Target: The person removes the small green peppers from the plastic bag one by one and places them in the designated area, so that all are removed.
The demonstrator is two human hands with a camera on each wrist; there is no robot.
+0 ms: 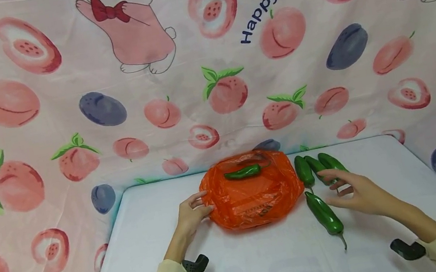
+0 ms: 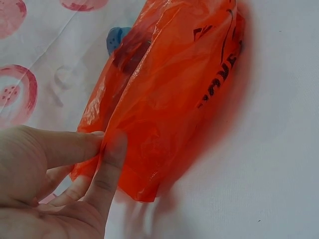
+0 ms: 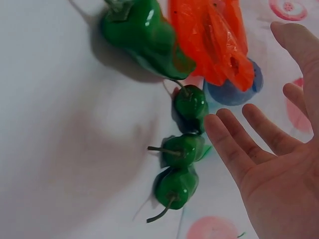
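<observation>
My left hand (image 1: 190, 215) pinches the left edge of an orange plastic bag (image 1: 219, 210), thumb on one side of the film and fingers on the other, as the left wrist view shows. A green chili pepper (image 1: 243, 172) lies in the bag's open mouth. To the right of the bag, my right hand (image 1: 359, 191) hovers with fingers spread and nothing in them. Three green peppers (image 1: 304, 171) lie side by side behind its fingertips. Another long, glossy green pepper (image 1: 325, 214) is nearer the front, its stem pointing toward me.
A white-covered table (image 1: 248, 265) carries everything. Behind it hangs a pink cloth (image 1: 185, 146) printed with peaches and blue fruit, meeting the table's back edge. Black wrist cameras (image 1: 196, 264) sit on both wrists.
</observation>
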